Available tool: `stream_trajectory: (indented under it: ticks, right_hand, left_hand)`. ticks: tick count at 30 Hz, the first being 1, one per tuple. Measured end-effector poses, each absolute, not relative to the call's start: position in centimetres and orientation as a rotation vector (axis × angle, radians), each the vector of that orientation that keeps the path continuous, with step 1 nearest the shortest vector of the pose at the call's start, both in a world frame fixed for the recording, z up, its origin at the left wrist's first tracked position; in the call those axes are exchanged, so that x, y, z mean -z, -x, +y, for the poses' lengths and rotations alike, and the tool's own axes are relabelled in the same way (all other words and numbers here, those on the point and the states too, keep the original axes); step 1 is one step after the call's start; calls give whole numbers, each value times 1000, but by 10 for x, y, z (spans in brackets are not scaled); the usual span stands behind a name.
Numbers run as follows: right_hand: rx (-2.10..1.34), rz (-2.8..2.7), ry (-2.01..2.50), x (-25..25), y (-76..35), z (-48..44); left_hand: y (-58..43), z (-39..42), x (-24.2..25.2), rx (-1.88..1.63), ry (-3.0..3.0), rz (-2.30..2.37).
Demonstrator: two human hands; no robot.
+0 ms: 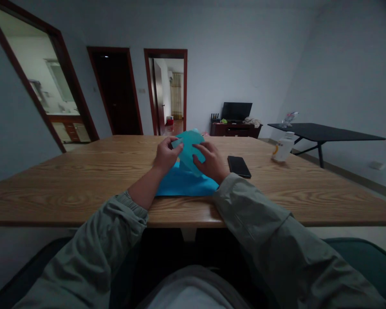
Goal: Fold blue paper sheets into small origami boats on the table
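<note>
Both my hands hold up a folded teal paper sheet (189,150) above the wooden table (67,197). My left hand (167,155) pinches the sheet's left side between thumb and fingers. My right hand (210,161) presses its fingers against the right side. Just below them, a bright blue paper sheet (183,183) lies flat on the tabletop, partly hidden by the teal sheet and my left forearm. A black smartphone (239,167) lies face up just right of my right hand, not touching it.
A white plastic bottle (283,147) lies on its side near the table's right edge. Beyond the table are a low dark cabinet with a monitor (236,111) and a black table (324,132). The near table edge runs beneath my forearms.
</note>
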State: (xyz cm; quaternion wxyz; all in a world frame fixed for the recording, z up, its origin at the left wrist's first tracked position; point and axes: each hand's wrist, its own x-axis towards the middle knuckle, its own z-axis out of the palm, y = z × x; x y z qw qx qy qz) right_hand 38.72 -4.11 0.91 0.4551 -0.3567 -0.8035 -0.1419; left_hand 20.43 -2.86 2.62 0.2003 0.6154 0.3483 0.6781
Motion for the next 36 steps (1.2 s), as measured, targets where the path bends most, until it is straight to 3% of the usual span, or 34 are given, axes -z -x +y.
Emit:
stream_trajectory:
  ticks: [6, 18, 26, 36]
  right_hand:
    - [317, -1525, 1020, -7, -413, -14]
    - [-414, -1403, 1380, 3, -426, 9]
    - [-215, -1511, 1414, -7, -443, 5]
    - [27, -2048, 1964, 13, -468, -5]
  left_hand:
    - [-193, -23, -24, -1706, -1504, 676]
    - [-160, -10, -37, -1872, -1198, 506]
    - [-124, 10, -22, -1630, -1270, 809]
    - [-107, 47, 36, -1053, -1894, 1579]
